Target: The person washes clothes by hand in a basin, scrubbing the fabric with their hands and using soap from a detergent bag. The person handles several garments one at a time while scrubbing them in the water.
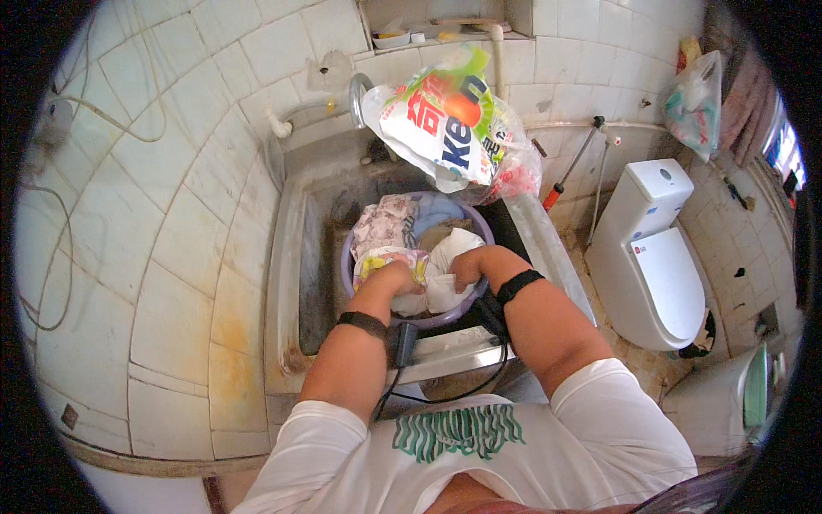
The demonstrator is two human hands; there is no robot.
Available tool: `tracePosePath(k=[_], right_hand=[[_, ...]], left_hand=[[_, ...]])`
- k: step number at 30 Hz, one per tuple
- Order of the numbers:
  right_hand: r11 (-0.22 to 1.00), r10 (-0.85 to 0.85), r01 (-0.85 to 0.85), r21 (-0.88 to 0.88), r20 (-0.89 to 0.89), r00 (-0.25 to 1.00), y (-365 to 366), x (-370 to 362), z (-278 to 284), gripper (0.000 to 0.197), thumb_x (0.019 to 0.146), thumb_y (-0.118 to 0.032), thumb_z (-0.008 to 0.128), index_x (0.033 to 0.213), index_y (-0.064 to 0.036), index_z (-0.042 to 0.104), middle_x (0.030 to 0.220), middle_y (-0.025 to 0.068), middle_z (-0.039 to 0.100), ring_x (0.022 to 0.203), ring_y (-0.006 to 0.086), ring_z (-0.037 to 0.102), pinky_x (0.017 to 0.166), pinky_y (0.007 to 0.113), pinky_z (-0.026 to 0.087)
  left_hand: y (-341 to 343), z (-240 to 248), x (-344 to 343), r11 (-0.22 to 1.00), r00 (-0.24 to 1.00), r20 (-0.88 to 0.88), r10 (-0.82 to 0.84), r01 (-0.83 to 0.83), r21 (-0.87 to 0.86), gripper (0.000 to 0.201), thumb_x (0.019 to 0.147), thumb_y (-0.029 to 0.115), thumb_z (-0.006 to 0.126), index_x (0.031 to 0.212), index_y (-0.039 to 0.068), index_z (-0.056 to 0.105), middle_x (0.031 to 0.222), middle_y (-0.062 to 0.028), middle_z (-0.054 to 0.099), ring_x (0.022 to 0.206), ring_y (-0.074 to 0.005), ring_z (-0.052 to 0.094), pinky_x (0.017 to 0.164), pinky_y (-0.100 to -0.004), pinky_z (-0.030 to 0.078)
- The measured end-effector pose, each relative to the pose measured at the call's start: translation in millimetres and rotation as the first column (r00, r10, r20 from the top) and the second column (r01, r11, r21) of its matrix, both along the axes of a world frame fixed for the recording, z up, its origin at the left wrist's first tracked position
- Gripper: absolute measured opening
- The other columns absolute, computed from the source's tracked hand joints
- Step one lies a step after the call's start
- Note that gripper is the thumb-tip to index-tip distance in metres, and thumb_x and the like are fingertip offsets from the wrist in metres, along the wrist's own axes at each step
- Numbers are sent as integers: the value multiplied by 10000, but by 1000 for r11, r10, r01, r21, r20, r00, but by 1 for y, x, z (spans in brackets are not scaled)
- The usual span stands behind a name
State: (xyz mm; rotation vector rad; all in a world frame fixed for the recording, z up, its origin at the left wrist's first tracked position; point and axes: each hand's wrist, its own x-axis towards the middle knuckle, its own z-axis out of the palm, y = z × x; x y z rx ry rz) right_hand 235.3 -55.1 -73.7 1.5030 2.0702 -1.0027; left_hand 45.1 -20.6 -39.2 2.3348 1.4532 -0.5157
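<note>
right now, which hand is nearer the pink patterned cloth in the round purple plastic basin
Left. The left hand is just in front of the pink patterned cloth; the right hand is farther off, to its right.

Head-worn fisheye is looking down from above the white shirt (pixel 548 454), facing the purple basin (pixel 347 271) at close range. Wide field is taking in tiled wall (pixel 175 248) at left, toilet (pixel 670 287) at right; straight edges are bowing.

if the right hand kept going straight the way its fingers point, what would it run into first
Most likely the white cloth just down-left of the right hand, inside the purple basin; they seem to touch already, though depth is hard to judge.
</note>
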Motion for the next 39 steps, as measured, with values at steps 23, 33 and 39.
tracePosePath(k=[23, 33, 39], right_hand=[[978, -150, 172, 118, -176, 973, -4, -1, 8, 471, 691, -213, 646, 1137, -73, 584, 1063, 109, 628, 961, 262, 585, 813, 356, 462], [737, -142, 411, 537, -472, 870, -26, -9, 71, 272, 675, -263, 638, 869, -78, 687, 911, 155, 653, 817, 327, 616, 736, 403, 480], [840, -144, 289, 460, -324, 935, -32, -8, 73, 237, 745, -204, 611, 945, -87, 662, 935, 173, 634, 910, 322, 589, 795, 399, 460]], left_hand=[[-11, 8, -12, 999, 944, 330, 4, 10, -41, 447, 697, 389, 708, 1025, 95, 633, 1003, -132, 639, 922, -270, 606, 798, -362, 463], [-17, 12, -10, 1000, 958, 287, 14, -5, -30, 443, 731, 431, 666, 1045, 122, 617, 1046, -136, 623, 971, -302, 592, 866, -385, 433], [-21, 22, -7, 1000, 950, 310, -14, 14, 5, 434, 749, 425, 654, 1063, 129, 607, 1078, -133, 613, 996, -304, 585, 881, -395, 425]])
